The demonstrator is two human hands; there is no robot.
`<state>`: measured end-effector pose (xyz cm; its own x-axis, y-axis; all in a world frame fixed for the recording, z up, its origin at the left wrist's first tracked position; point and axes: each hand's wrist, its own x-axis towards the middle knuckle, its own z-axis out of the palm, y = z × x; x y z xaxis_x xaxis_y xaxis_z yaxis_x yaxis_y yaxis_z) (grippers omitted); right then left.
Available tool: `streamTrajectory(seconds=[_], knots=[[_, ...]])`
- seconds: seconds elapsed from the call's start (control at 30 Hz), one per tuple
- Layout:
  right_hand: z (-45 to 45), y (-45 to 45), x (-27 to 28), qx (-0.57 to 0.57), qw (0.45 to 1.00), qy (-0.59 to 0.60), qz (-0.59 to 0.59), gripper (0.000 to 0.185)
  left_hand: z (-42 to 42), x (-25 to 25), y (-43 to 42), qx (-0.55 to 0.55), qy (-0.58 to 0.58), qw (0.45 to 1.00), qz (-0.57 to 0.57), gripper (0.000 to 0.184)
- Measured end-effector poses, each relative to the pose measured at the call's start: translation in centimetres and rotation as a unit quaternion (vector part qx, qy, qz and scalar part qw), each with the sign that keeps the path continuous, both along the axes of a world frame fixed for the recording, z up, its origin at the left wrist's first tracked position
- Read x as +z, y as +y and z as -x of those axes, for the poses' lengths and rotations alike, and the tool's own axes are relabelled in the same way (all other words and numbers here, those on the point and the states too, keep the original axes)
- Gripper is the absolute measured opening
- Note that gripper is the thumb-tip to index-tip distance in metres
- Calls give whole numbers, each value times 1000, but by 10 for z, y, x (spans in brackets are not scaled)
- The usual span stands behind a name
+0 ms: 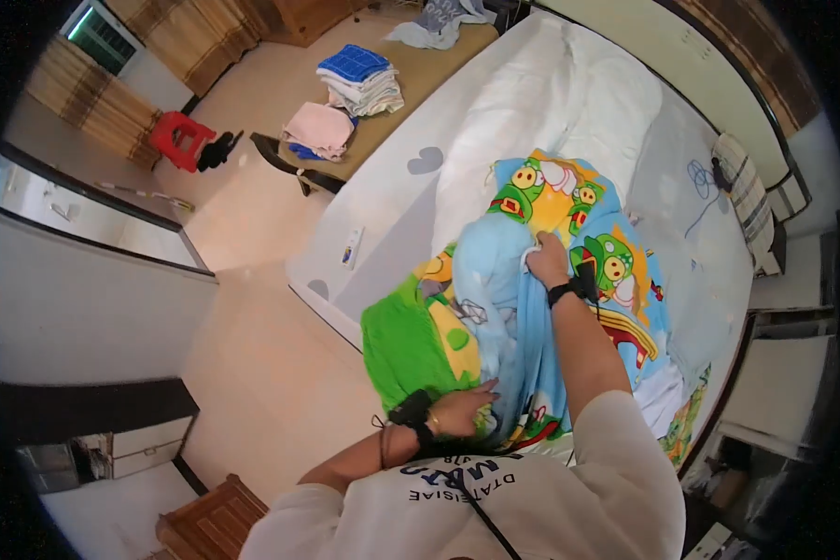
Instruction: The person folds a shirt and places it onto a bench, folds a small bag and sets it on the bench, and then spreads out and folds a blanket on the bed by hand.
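Note:
My right hand (549, 259) is closed on the upper edge of a light blue cloth (490, 257) that lies bunched on the bed. Around and under it spreads a cartoon-print blanket (616, 261) in blue, yellow and green, with green pig faces. My left hand (457, 411) rests lower down, at the near end of the bunched cloth, its fingers stretched over the fabric. Beside it, the bright green part of the blanket (401, 341) hangs at the bed's edge. Folds hide part of my left fingertips.
The bed (392, 201) has a pale sheet and a headboard (681, 56). A white tube-like packet (352, 247) lies near its edge. Folded towels (359, 79) and pink cloth (319, 129) sit on a bench. A red stool (182, 140) and wooden chair (213, 518) stand on the floor.

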<state>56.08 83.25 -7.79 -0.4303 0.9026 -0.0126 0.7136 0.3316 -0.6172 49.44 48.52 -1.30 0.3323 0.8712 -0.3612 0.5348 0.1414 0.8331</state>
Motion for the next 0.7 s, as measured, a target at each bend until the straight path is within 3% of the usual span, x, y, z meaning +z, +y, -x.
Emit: streamTrajectory(seconds=[0.1,0.2,0.3,0.4,0.43,0.5,0.6,0.67,0.7], knots=[[-38,3,45,-8,980,189,-60,18,26,23,8,30,-71,996,-46,71],[-113,-39,96,-49,971,232,30,15,65,119,37,48,-131,990,-29,68],[-185,-116,162,-59,974,217,-9,23,91,174,66,35,-157,982,-104,72],[-241,-202,188,-118,959,256,27,30,83,214,87,1,-120,977,-174,77],[-261,-228,181,-102,967,235,11,28,73,219,93,-25,-109,983,-148,79],[-271,-280,182,-106,971,206,65,19,44,222,102,-80,-86,988,-97,82],[-285,-351,137,-134,953,205,180,32,-14,174,102,-118,-92,988,-38,86],[-301,-388,64,-92,970,89,207,37,-50,113,95,-177,-61,982,23,88],[-300,-402,38,-101,963,-7,249,57,-63,84,90,-204,-45,976,53,89]])
